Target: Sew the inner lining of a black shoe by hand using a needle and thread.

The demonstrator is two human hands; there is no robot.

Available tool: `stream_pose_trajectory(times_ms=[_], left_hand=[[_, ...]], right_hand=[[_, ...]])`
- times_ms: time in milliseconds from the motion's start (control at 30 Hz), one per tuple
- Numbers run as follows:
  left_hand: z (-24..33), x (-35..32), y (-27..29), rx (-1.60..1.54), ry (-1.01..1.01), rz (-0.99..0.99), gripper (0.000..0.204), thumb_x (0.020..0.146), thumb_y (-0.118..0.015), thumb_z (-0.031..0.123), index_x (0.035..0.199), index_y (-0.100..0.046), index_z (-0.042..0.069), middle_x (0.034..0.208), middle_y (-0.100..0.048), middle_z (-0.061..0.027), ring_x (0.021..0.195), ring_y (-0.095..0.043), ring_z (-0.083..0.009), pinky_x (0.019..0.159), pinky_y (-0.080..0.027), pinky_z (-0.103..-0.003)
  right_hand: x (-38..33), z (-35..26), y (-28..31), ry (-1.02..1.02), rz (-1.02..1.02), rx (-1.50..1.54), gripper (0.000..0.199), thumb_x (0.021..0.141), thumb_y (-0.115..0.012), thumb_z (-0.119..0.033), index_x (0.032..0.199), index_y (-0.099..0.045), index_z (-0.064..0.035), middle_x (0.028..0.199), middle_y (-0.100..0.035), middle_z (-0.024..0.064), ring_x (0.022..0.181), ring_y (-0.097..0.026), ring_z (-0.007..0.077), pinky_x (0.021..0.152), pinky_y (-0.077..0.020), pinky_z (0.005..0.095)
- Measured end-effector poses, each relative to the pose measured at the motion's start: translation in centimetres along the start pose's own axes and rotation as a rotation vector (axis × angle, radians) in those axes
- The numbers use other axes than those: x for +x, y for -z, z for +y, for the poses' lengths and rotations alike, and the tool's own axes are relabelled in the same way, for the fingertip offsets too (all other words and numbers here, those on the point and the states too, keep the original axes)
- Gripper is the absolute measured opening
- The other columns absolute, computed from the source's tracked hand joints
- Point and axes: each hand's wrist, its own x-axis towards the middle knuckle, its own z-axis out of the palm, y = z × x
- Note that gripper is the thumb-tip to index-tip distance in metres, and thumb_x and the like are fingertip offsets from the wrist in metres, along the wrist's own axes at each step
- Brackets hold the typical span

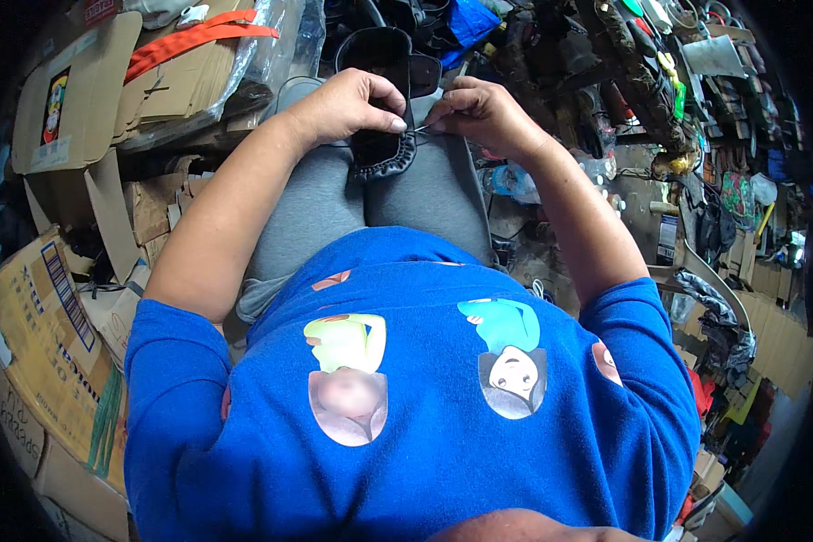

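Clamped, as far as the fingers show, on a glossy black piece is the left hand, while the right hand has its fingertips together on a thin, needle-like tool. With the black piece as the clock's centre, a cardboard box stands well apart at nine o'clock, and an orange strap shows between nine and ten. Next comes the left hand, at nine and touching, its thumb over the piece. The piece itself sits between the hands, above the grey trousers, its long axis running from twelve to six and its puckered rim at six. The tool meets its edge at about four, near the puckers; whether the tip has entered is too small to tell. From the right fingertips the piece lies at nine, just beside them; the left thumb is nearer the puckered rim. Farther right, a clear plastic bottle lies out at four.
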Motion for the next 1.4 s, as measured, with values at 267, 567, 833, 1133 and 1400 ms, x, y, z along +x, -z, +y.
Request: stream_pose_trajectory(times_ms=[267, 567, 833, 1133, 1400], left_hand=[[0.2, 0.0, -0.1, 0.007, 0.014, 0.002, 0.019, 0.075, -0.072, 0.011, 0.090, -0.068, 0.002, 0.086, -0.065, -0.0009, 0.084, -0.058, -0.0090, 0.082, -0.045, -0.026], [1.3, -0.4, 1.1, 0.286, -0.083, -0.213, 0.033, 0.080, -0.064, 0.015, 0.110, -0.066, 0.004, 0.090, -0.057, -0.0066, 0.091, -0.056, -0.0185, 0.085, -0.043, -0.030], [1.5, -0.3, 0.6, 0.356, -0.114, -0.232, 0.033, 0.078, -0.063, 0.009, 0.110, -0.065, 0.004, 0.088, -0.056, -0.0094, 0.087, -0.055, -0.0229, 0.083, -0.043, -0.031], [0.5, 0.9, 0.7, 0.439, -0.200, 0.051, 0.029, 0.063, -0.077, 0.008, 0.090, -0.069, 0.008, 0.097, -0.059, -0.0072, 0.095, -0.059, -0.0240, 0.085, -0.048, -0.032], [0.7, -0.2, -0.8, 0.530, -0.246, 0.399, 0.037, 0.063, -0.077, 0.008, 0.098, -0.062, 0.007, 0.113, -0.054, -0.0093, 0.110, -0.053, -0.0289, 0.092, -0.045, -0.035]], right_hand=[[-0.3, -0.4, -1.0, 0.066, 0.039, -0.039, 0.014, 0.076, -0.071, -0.008, 0.090, -0.071, -0.0121, 0.083, -0.063, 0.0057, 0.078, -0.063, 0.0188, 0.069, -0.0509, 0.0310], [-1.9, -1.7, -2.2, 0.115, 0.130, -0.198, 0.020, 0.080, -0.066, -0.010, 0.098, -0.071, -0.0185, 0.084, -0.061, 0.0090, 0.075, -0.063, 0.0278, 0.066, -0.0515, 0.0366], [-1.3, -5.6, -1.3, 0.189, -0.036, -0.749, 0.017, 0.076, -0.059, -0.013, 0.087, -0.071, -0.0136, 0.085, -0.058, 0.0096, 0.079, -0.060, 0.0278, 0.075, -0.0457, 0.0398], [0.1, -4.9, -1.4, 0.113, -0.078, -0.641, 0.015, 0.078, -0.057, -0.013, 0.086, -0.069, -0.0099, 0.084, -0.058, 0.0132, 0.083, -0.060, 0.0310, 0.075, -0.0474, 0.0416], [-0.3, -2.8, -3.0, 0.029, 0.093, -0.424, 0.016, 0.077, -0.065, -0.013, 0.092, -0.071, -0.0113, 0.082, -0.061, 0.0115, 0.078, -0.061, 0.0290, 0.072, -0.0496, 0.0371]])
